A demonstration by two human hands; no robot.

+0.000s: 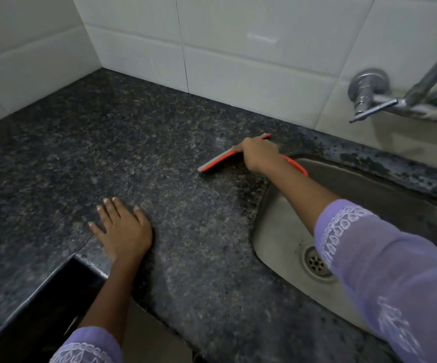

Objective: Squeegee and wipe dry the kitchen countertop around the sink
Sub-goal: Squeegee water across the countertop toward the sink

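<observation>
The dark speckled granite countertop [139,142] fills the middle of the view. An orange squeegee with a grey blade [216,161] lies against it, just left of the steel sink [280,231]. My right hand [258,153] grips the squeegee near its middle, and the orange handle sticks out behind the wrist over the sink's rim. My left hand [123,229] rests flat on the countertop near the front edge, fingers spread. Wet dark patches show around the sink's far rim.
White wall tiles [238,48] close off the back and left of the counter. A chrome wall tap [385,100] juts out at the upper right above the sink. The sink drain [317,263] shows beside my right sleeve. A dark cut-out [42,305] opens at the lower left.
</observation>
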